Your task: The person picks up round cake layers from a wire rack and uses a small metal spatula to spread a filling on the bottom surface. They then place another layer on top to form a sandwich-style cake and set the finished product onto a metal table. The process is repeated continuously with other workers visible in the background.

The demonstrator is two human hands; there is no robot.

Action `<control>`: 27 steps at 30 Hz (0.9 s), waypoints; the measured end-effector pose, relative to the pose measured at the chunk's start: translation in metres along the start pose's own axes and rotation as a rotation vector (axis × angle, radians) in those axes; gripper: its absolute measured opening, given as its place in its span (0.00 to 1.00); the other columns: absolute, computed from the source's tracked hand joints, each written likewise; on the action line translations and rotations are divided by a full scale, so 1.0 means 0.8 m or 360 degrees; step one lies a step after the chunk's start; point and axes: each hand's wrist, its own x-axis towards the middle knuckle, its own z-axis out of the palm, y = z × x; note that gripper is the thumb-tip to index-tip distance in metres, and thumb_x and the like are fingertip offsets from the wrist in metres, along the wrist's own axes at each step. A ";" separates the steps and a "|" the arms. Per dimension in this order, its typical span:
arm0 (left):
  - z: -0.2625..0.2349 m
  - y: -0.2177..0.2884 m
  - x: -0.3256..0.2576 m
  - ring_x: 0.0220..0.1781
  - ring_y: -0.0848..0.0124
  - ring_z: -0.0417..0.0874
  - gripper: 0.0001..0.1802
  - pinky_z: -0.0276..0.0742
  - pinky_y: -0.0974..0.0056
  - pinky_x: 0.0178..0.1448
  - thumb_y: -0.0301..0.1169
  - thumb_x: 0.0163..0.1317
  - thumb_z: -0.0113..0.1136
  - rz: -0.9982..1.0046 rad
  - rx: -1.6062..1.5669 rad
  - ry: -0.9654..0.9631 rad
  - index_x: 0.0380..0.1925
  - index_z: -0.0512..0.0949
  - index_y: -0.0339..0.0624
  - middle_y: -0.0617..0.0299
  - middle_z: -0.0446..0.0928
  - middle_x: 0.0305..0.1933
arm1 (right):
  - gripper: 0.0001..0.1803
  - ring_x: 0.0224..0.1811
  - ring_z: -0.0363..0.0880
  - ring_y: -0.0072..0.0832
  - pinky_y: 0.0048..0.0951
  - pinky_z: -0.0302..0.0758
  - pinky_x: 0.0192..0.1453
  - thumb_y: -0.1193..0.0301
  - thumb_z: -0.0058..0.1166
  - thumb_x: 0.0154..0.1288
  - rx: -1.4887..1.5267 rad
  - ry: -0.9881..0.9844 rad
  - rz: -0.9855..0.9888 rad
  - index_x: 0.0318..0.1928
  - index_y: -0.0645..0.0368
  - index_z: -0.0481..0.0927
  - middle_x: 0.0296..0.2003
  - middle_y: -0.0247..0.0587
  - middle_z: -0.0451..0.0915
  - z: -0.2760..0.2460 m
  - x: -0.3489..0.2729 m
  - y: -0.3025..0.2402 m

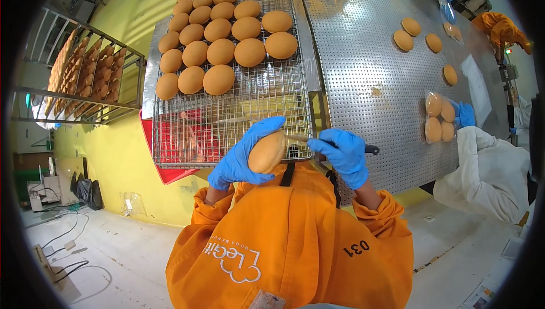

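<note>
My left hand (241,160), in a blue glove, is closed around a round golden-brown bun (267,153), held on its edge over the near end of the wire rack (261,94). My right hand (344,158), also gloved in blue, grips a knife (372,149) by its dark handle. The knife's narrow blade points left and its tip reaches the bun's right side; whether it has gone in, I cannot tell. Several more buns (248,52) sit in rows on the far part of the rack.
Right of the rack stands a perforated metal table (363,76) with loose buns (403,40) and a clear bag of buns (433,129) beside a co-worker's gloved hand (465,114). A red crate (164,174) lies beneath the rack. A trolley (133,82) of bun-filled trays stands at left.
</note>
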 end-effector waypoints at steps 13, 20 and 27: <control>0.044 -0.044 -0.001 0.67 0.48 0.69 0.71 0.75 0.43 0.63 0.48 0.38 0.80 -0.0305 -0.2001 0.0249 0.75 0.37 0.52 0.47 0.49 0.75 | 0.15 0.36 0.81 0.36 0.31 0.76 0.39 0.71 0.54 0.66 0.0481 0.0008 0.0297 0.53 0.50 0.81 0.36 0.41 0.83 0.026 -0.006 0.020; 0.057 -0.041 0.013 0.75 0.58 0.58 0.65 0.59 0.53 0.73 0.47 0.42 0.76 -0.0097 -0.1488 0.0370 0.74 0.45 0.42 0.52 0.50 0.76 | 0.27 0.33 0.75 0.33 0.34 0.68 0.41 0.77 0.56 0.56 0.0048 -0.0008 -0.0139 0.58 0.45 0.79 0.33 0.35 0.79 0.005 0.006 -0.036; 0.032 -0.020 0.013 0.77 0.62 0.53 0.62 0.47 0.58 0.78 0.38 0.40 0.78 0.0033 -0.0518 0.0377 0.72 0.50 0.37 0.54 0.49 0.77 | 0.22 0.32 0.73 0.26 0.33 0.62 0.43 0.65 0.61 0.58 -0.0106 0.0160 -0.0171 0.55 0.42 0.81 0.28 0.27 0.75 -0.015 0.006 -0.028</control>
